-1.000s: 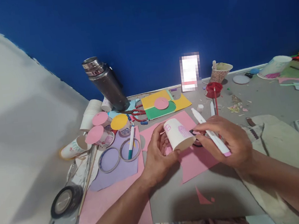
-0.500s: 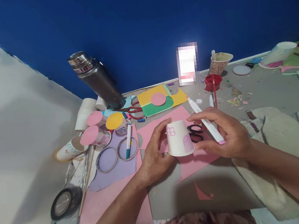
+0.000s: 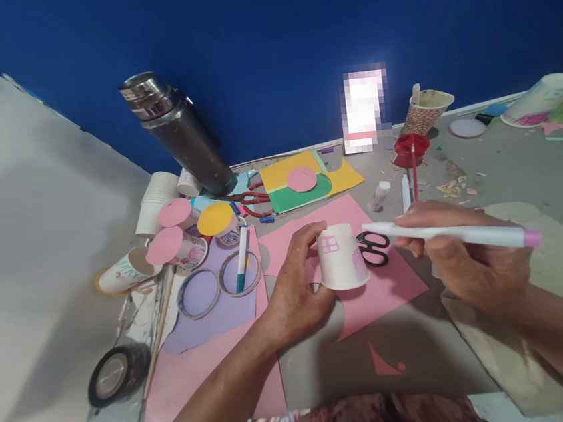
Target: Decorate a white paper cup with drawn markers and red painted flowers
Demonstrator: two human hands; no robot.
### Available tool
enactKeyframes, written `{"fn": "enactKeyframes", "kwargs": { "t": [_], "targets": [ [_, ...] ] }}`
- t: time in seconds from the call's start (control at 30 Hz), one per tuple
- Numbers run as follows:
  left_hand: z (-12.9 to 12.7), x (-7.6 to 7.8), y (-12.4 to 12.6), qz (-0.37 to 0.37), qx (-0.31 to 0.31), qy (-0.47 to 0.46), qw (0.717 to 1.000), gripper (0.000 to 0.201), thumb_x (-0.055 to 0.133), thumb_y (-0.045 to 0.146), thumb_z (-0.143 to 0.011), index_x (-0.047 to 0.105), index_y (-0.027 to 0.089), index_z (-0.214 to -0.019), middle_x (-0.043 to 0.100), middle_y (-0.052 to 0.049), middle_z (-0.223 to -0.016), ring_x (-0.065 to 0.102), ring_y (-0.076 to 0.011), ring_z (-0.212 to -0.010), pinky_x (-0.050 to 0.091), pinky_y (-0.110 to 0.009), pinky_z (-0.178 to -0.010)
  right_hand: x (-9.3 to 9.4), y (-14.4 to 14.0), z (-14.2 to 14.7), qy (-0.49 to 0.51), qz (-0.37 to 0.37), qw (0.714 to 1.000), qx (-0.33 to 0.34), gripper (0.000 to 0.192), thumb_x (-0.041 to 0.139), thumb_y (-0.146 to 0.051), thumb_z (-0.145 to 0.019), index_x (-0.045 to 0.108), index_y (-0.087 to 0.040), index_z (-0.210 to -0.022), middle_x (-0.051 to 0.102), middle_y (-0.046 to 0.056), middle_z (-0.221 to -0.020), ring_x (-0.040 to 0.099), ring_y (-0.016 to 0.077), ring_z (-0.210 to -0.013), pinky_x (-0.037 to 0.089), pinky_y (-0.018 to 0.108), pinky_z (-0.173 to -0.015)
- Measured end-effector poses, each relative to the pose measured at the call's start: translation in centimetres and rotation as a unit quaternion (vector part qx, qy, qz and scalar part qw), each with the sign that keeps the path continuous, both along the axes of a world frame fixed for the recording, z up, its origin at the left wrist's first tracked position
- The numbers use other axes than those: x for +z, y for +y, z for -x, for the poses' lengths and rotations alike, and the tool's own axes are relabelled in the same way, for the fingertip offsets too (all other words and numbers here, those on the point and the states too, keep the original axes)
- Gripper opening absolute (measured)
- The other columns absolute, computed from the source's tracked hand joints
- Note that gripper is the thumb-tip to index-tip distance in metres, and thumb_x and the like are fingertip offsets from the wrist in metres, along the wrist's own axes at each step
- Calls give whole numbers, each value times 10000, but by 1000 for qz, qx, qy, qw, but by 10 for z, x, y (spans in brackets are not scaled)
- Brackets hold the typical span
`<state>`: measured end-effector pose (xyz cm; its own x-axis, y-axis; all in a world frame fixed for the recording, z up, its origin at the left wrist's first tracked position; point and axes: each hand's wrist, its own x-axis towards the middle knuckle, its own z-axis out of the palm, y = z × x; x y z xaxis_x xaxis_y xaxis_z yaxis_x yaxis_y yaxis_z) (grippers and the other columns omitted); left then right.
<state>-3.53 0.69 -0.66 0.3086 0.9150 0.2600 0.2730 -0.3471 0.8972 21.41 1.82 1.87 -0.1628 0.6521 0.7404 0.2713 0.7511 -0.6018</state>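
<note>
My left hand (image 3: 303, 279) grips a white paper cup (image 3: 343, 265) turned upside down, with a pink window drawn on its side and a pink-purple door shape at its right. In my right hand (image 3: 471, 251) is a white marker (image 3: 457, 229) with a pink end, held almost level. Its tip points at the cup's upper right, slightly apart from it as far as I can tell. Black-handled scissors (image 3: 374, 248) lie just behind, on cut pink paper (image 3: 371, 302).
Paper-topped cups (image 3: 177, 245), tape rings (image 3: 198, 293) and a teal-ended marker (image 3: 241, 262) lie at the left. A steel flask (image 3: 183, 137) leans on the wall behind. At the back right stand a red pot (image 3: 409, 150) and a patterned cup (image 3: 427, 112). A cloth (image 3: 554, 316) lies right.
My right hand has moved off the cup to the right and swung the marker round from upright-slanting to nearly level. The cup is turned slightly, its window now nearer the middle.
</note>
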Motion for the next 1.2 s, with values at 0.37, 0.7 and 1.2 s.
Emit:
{"fn": "enactKeyframes", "kwargs": {
  "t": [0.37, 0.7, 1.2],
  "targets": [
    [-1, -5, -2, -60, -4, 49, 997, 659, 645, 70, -883, 458, 262, -1485, 569, -146, -1472, 581, -298, -1382, 523, -508, -1176, 14, -7, 10, -98, 6, 995, 14, 230, 700, -120, -957, 775, -268, -1117, 806, 36, -867, 769, 216, -733, 626, 347, -656],
    [-3, -7, -5, -80, 0, 58, 995, 686, 637, 59, -879, 457, 282, -1502, 570, -147, -1504, 580, -317, -1404, 516, -521, -1181, 9, -7, 9, -118, -9, 993, 5, 288, 682, -93, -964, 729, -278, -1180, 807, 47, -906, 766, 231, -780, 625, 378, -692],
    [-4, -4, -5, -103, -5, 69, 992, 675, 611, 39, -884, 458, 270, -1499, 586, -150, -1483, 583, -311, -1403, 516, -521, -1186, 15, -1, 13, -122, -31, 992, 26, 245, 690, -81, -936, 746, -230, -1122, 819, 47, -850, 766, 194, -746, 622, 312, -691]
  ]
}}
